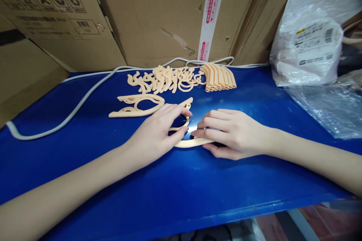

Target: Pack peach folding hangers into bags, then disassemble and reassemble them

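A cream plastic folding hanger (190,142) lies low over the blue table, between my two hands. My left hand (162,128) is closed round its left part, thumb and forefinger curled by a curved ring section; the palm hides much of it. With bent fingers, my right hand (230,133) grips the hanger's long curved arm from the right, covering that end. Just beyond my left hand lie folded cream hangers (141,113), one partly behind my fingers.
Farther back sit a heap of cream hooks (164,79) and a neat row of curved hanger arms (219,77). A white cable (85,99) loops across the left and rear. Cardboard boxes (166,15) wall the back; plastic-wrapped goods (308,52) stand at right.
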Demonstrator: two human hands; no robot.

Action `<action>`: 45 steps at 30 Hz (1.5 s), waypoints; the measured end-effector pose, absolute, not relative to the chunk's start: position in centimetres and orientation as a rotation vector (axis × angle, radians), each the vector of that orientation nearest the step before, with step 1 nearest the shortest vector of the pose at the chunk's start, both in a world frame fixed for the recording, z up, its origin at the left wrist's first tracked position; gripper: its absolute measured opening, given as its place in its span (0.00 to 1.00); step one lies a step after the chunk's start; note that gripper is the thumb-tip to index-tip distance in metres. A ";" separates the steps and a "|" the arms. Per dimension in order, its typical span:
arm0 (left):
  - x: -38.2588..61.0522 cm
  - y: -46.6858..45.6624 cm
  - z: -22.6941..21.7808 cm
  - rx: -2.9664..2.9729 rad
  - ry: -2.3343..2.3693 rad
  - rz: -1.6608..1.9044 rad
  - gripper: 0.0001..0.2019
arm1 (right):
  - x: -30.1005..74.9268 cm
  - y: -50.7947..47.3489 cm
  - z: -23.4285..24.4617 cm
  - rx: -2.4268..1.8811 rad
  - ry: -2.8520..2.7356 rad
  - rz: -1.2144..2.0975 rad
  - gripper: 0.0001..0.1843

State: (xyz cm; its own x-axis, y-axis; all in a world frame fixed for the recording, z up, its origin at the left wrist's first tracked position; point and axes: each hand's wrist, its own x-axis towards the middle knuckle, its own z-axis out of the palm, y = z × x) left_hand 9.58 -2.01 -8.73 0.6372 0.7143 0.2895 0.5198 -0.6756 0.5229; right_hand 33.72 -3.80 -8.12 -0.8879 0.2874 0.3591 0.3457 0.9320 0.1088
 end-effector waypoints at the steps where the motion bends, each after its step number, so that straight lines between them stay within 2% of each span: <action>1: 9.6 -2.0 -8.7 2.463 0.978 0.675 0.10 | 33.8 -3.7 -8.1 -0.475 -2.750 -0.246 0.10; 10: 9.5 -2.5 -7.9 2.406 0.940 0.678 0.11 | 34.3 -2.8 -7.9 -0.526 -2.715 -0.167 0.12; 17: 9.6 -2.3 -8.0 2.392 0.898 0.724 0.12 | 34.5 -2.6 -7.8 -0.566 -2.714 -0.034 0.09; 22: 9.5 -2.3 -8.1 2.357 0.911 0.789 0.12 | 34.8 -2.2 -8.1 -0.599 -2.701 -0.107 0.11; 29: 9.2 -2.1 -8.3 2.321 0.859 0.838 0.19 | 34.9 -1.9 -8.1 -0.669 -2.645 -0.245 0.14; 34: 9.2 -1.6 -8.9 2.359 0.851 0.871 0.19 | 34.8 -1.9 -8.1 -0.731 -2.595 -0.399 0.12; 42: 9.6 -1.8 -8.8 2.511 0.921 0.840 0.20 | 34.7 -2.2 -7.9 -0.812 -2.541 -0.283 0.15; 45: 9.6 -2.2 -8.7 2.547 0.915 0.742 0.21 | 34.8 -2.2 -8.0 -0.817 -2.546 -0.238 0.19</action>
